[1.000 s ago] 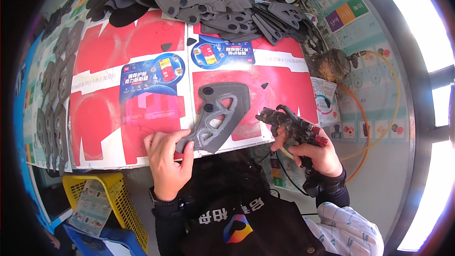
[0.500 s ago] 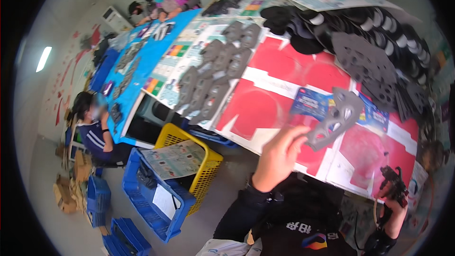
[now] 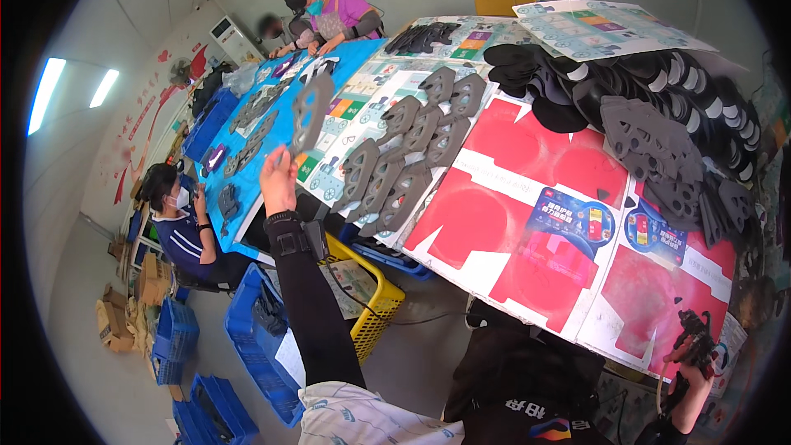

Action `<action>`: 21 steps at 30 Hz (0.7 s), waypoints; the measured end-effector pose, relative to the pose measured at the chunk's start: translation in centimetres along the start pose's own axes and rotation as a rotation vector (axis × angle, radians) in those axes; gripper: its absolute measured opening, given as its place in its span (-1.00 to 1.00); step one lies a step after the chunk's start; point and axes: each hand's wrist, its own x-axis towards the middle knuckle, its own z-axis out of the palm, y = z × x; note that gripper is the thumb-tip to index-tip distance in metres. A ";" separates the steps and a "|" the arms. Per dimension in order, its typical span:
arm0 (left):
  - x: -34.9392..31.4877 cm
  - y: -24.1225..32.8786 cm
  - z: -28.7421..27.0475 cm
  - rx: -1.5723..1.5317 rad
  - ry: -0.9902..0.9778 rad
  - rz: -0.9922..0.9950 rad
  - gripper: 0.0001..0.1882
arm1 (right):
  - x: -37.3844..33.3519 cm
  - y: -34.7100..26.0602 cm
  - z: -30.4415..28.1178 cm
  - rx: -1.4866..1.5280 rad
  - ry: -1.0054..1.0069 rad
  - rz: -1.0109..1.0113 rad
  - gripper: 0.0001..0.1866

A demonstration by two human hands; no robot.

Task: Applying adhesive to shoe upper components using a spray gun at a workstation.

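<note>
My left hand is stretched out to the left, its fingers pinching the lower end of a flat grey foam piece with cut-out holes. That piece stands raised, above the edge between the blue-covered table and the patterned sheets. To its right, several like grey pieces lie in slanting rows. At the lower right, my right hand is wrapped round a black tool that looks like a spray gun. It is beside the near right corner of the red and white board.
Heaped grey pieces and black sole-shaped pads crowd the table's right side. Two blue printed cards lie on the board. Below stand a yellow crate and a blue crate. Co-workers sit at the blue-covered table.
My left hand has carried the grey piece from above the red board far to the left, past the rows. My right hand stays at the board's right corner with the black tool. The view has shifted.
</note>
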 end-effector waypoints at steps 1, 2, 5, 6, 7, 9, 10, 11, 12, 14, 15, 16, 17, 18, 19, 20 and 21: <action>1.0 -2.5 -1.7 0.020 0.066 -0.105 -0.68 | 0.3 0.8 -0.5 0.010 -0.004 -0.029 -0.51; 1.7 -5.5 -2.2 0.002 0.084 -0.209 -0.71 | 0.1 0.5 -0.2 0.009 0.016 -0.028 -0.51; 2.1 -8.9 -10.7 0.146 -0.006 -0.324 -0.66 | 1.4 -0.6 0.1 0.057 -0.114 0.007 -0.54; 2.4 -10.2 -8.4 0.448 0.040 -0.451 -0.59 | 0.7 -1.0 0.5 0.080 -0.078 0.016 -0.55; 1.9 -12.5 -6.9 0.749 0.084 -0.575 -0.51 | -0.2 -1.7 1.3 0.084 -0.044 0.020 -0.56; 1.0 -13.1 -4.7 1.773 0.459 0.072 -0.40 | -1.0 -2.5 1.3 0.076 -0.029 -0.004 -0.51; 0.4 -12.1 -5.0 1.780 0.263 0.169 -0.35 | -0.9 -2.8 1.2 0.061 -0.059 -0.003 -0.47; 0.0 -10.2 -4.8 1.603 0.234 0.387 -0.37 | -0.9 -3.3 2.7 0.208 -0.043 0.048 -0.45; -1.3 -10.1 1.0 1.254 0.011 0.490 -0.38 | -0.9 -2.5 2.0 0.202 -0.052 0.020 -0.52; -5.0 -8.0 9.4 0.957 -0.226 0.322 -0.53 | 0.2 -2.7 0.8 0.082 -0.220 0.136 -0.64; -8.2 -5.9 14.9 0.901 -0.385 0.245 -0.57 | 0.6 -2.9 1.7 0.159 -0.183 0.175 -0.61; -12.5 -3.7 20.8 0.850 -0.561 0.188 -0.55 | 1.0 -2.8 1.1 0.098 -0.259 0.176 -0.59; -16.2 -2.1 26.2 0.803 -0.726 0.134 -0.54 | 1.0 -2.7 0.9 0.113 -0.313 0.167 -0.61; -18.1 -3.9 29.4 0.554 -0.850 -0.011 -0.49 | 0.9 -3.2 1.0 0.097 -0.325 0.163 -0.61; -20.7 -4.2 34.3 0.673 -0.949 0.177 -0.39 | 0.7 -3.4 1.0 0.082 -0.318 0.165 -0.61; -22.4 -5.1 39.5 0.710 -1.063 0.109 -0.29 | 0.0 -3.5 0.9 0.086 -0.283 0.164 -0.61; -23.1 -6.7 43.1 0.604 -1.086 0.128 -0.23 | -0.4 -3.8 0.7 0.080 -0.291 0.147 -0.60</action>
